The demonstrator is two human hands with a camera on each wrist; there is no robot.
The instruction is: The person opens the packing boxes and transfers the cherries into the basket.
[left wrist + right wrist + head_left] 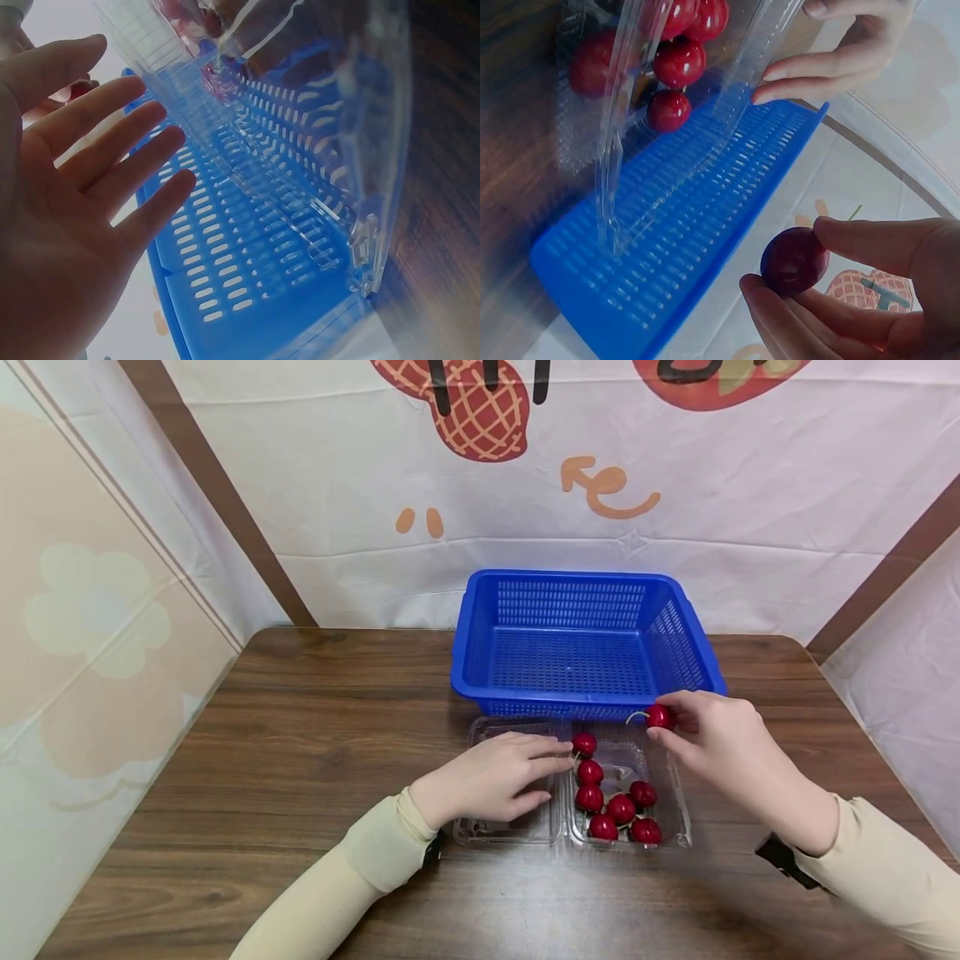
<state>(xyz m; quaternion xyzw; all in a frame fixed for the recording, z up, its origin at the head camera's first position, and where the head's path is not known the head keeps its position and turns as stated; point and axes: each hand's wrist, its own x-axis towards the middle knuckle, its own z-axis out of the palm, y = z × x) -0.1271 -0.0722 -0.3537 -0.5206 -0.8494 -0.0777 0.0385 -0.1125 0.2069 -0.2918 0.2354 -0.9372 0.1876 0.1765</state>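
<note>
Right grip (714,731) pinches one cherry (660,717) near the front rim of the blue basket (540,695).

From the head view I have that cherry above the far right corner of a clear tray (617,775) on the counter (337,735), where other cherries (620,808) lie. Left wrist: the left grip (67,202) has its fingers extended and slightly spread, holding nothing, beside the clear plastic. Right wrist: thumb and fingertips close on the fruit's round sides; I judge it light, firm, slick and easily bruised, so gentle pressure there, clear of the stem (856,211), suits it.
</note>
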